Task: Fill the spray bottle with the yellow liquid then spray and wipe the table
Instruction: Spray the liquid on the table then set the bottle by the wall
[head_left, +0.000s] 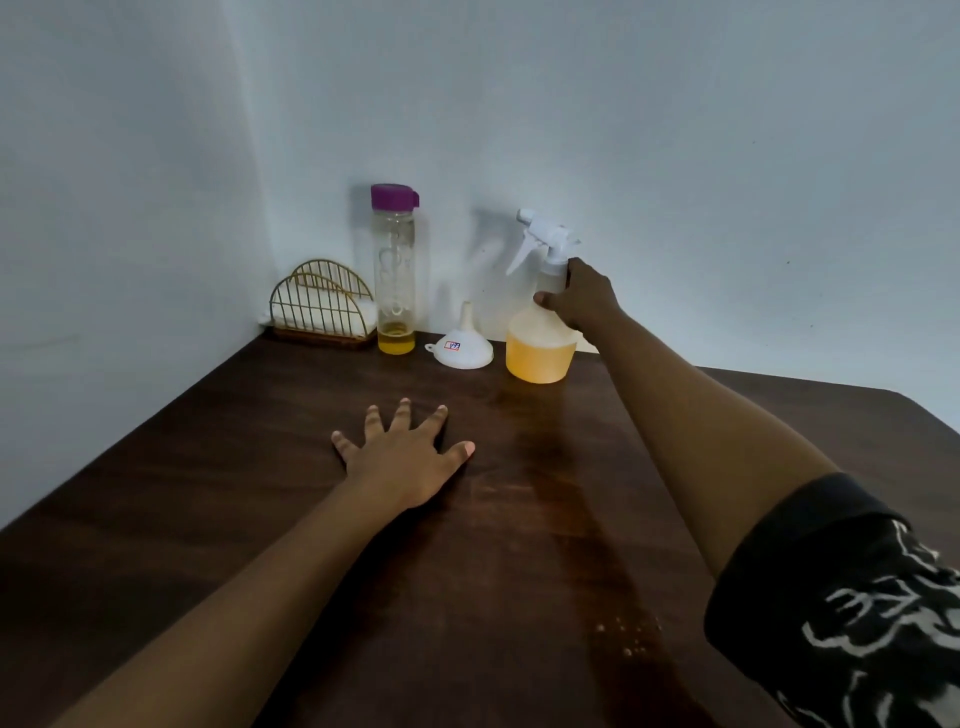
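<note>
My right hand (582, 296) is closed around the neck of the spray bottle (540, 338), just under its white trigger head; the thumb lies across the front of the neck. The bottle stands upright on the dark wooden table (260, 493), near the far edge by the wall, and its lower part is filled with yellow liquid. My left hand (405, 457) lies flat on the table with the fingers spread, holding nothing, well apart from the bottle. Just to the left of the spray bottle, a white funnel (462, 348) rests upside down, spout up. Further left stands a tall clear bottle (396, 275) with a purple cap, with a little yellow liquid at its bottom. In the corner is a gold wire holder (322, 306) with white napkins. Some small drops shine on the table near me.
</note>
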